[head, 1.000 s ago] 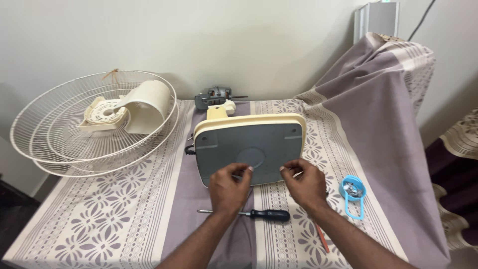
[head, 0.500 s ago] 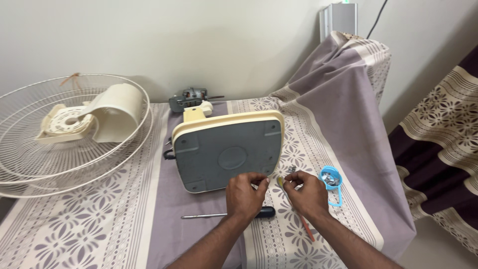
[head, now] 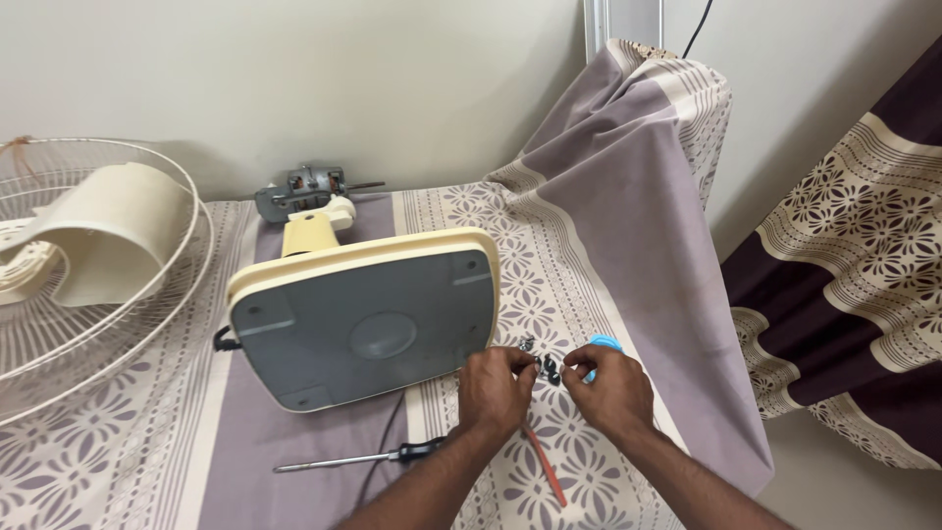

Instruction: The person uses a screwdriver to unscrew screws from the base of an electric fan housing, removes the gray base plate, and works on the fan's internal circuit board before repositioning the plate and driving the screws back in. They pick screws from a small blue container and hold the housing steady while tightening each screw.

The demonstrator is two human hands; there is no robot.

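Observation:
A cream fan base point(head: 363, 319) lies tipped on its side, its grey underside facing me, on a patterned cloth. My left hand point(head: 496, 390) and my right hand point(head: 610, 390) are close together just right of the base, fingertips pinched over several small dark screws point(head: 543, 364) on the cloth. A light blue plastic part point(head: 604, 345) shows behind my right hand. Whether either hand grips a screw is hidden by the fingers. A black-handled screwdriver point(head: 368, 456) lies in front of the base, and a thin red tool point(head: 545, 464) lies under my left wrist.
A white wire fan guard point(head: 118, 314) holding a cream blade point(head: 113, 231) sits at the left. The fan motor point(head: 306, 188) lies behind the base near the wall. A black cord point(head: 383, 442) runs from the base. The cloth drapes over a tall object point(head: 638, 177) at the right; a patterned curtain point(head: 854, 275) hangs beyond.
My view has swung right, so the fan guard slid toward the left edge. Both hands moved right from in front of the base to the screws beside the blue part.

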